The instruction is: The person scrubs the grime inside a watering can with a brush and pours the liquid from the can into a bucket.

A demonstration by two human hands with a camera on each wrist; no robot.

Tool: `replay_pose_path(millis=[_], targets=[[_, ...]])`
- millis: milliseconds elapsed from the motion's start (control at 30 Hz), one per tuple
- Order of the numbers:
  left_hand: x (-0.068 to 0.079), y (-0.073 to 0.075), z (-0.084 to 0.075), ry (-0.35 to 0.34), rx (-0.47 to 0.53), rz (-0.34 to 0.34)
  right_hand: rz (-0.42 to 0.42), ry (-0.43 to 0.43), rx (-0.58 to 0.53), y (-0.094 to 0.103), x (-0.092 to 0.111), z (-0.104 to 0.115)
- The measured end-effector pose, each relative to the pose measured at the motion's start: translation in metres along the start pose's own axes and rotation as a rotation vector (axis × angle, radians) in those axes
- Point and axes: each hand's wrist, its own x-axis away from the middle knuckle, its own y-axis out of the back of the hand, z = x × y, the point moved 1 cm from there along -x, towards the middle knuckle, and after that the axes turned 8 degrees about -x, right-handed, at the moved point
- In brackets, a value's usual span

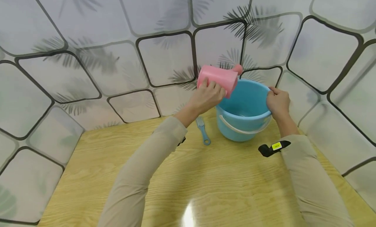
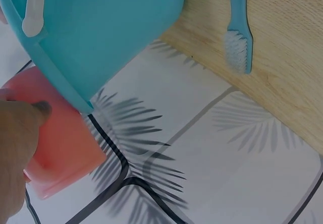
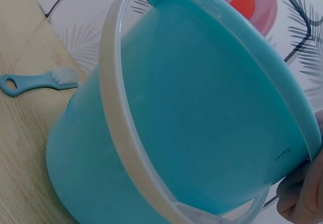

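My left hand [image 1: 209, 96] grips a pink plastic cup [image 1: 217, 77], tipped on its side with its mouth toward a light blue bucket [image 1: 243, 130]. The cup's handle [image 1: 238, 69] points up and away. In the left wrist view, the left hand [image 2: 17, 148] wraps the cup [image 2: 70, 138] beside the bucket's rim [image 2: 55, 77]. My right hand [image 1: 278, 101] holds the bucket's right rim, thumb and fingers pinching it. The bucket stands upright on the table, its white carrying handle [image 1: 243, 130] hanging down in front. In the right wrist view, the bucket's inside [image 3: 212, 98] shows a small dark mark.
A blue scrubbing brush [image 1: 203, 130] with white bristles lies on the wooden table [image 1: 176, 174], left of the bucket. Patterned wall panels [image 1: 164, 60] rise behind the table and at both sides, close to the bucket.
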Motion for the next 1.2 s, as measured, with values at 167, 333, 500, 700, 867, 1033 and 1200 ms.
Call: replay_pose_path(millis=[167,333,500,700,867,1033,1200], targets=[[-0.003,0.001,0.003,0.007,-0.017,-0.029,0.013,-0.001,0.016,0.001,0.001,0.002],[-0.007,0.002,0.006,-0.001,-0.038,-0.034,0.023,0.002,0.037,0.002,0.001,0.002],[-0.009,0.004,0.008,-0.007,-0.052,-0.044,0.035,0.003,0.043,0.003,0.001,0.001],[-0.011,0.005,0.007,-0.021,-0.076,-0.058,0.033,0.000,0.044,0.003,0.003,0.002],[-0.014,0.007,0.007,-0.002,-0.112,-0.070,0.028,-0.007,0.047,0.003,0.003,0.002],[-0.016,0.008,0.008,0.009,-0.160,-0.073,0.029,-0.017,0.045,0.003,0.002,0.001],[-0.019,0.010,0.009,0.004,-0.163,-0.066,0.031,-0.015,0.042,0.002,0.002,0.001]])
